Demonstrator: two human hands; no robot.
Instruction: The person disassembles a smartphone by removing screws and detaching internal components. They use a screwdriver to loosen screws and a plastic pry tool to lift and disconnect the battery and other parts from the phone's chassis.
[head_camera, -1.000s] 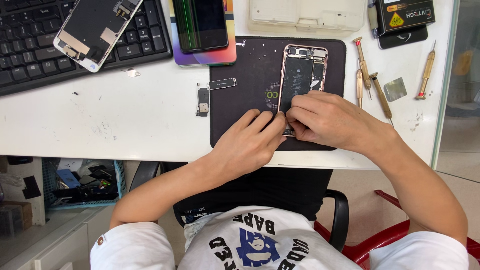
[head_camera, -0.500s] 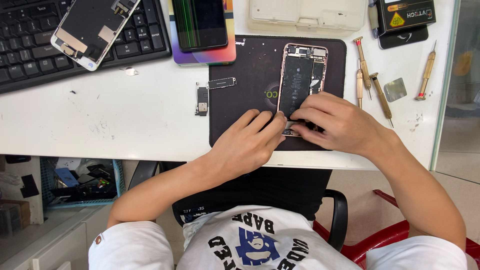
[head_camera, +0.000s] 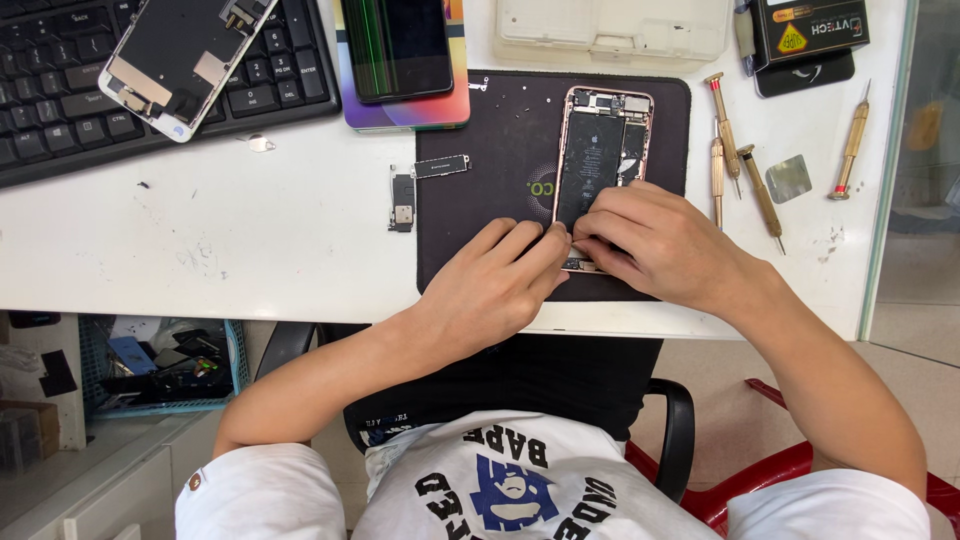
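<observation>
- The left hand (head_camera: 495, 285) reaches in from the lower left, palm down, forearm slanting up from the elbow. Its fingers (head_camera: 530, 245) lie close together and bent, tips pressing the lower left corner of the opened phone (head_camera: 600, 160).
- The right hand (head_camera: 655, 240) comes in from the lower right, knuckles up, its fingers (head_camera: 610, 225) curled narrow over the phone's bottom end; whether they pinch a tool or a part I cannot tell, since the hand hides that spot.
- The two hands meet fingertip to fingertip over the phone's lower edge.
- The opened phone lies face-open on a dark work mat (head_camera: 480, 230) at the bench's (head_camera: 230, 240) near edge, its battery and boards showing, its lower part covered by both hands.
- Just right of the mat, three brass-handled screwdrivers (head_camera: 740, 170) lie side by side; a fourth screwdriver (head_camera: 852, 140) lies further right, with a small metal plate (head_camera: 788, 178) between.
- Left of the mat rests a small removed part (head_camera: 402, 200); another narrow part (head_camera: 442, 166) sits on the mat's left edge.
- Behind: a second phone (head_camera: 400, 45) with a dark screen, a detached screen assembly (head_camera: 185, 60) resting on a black keyboard (head_camera: 60, 110), and a clear plastic box (head_camera: 610, 30).
</observation>
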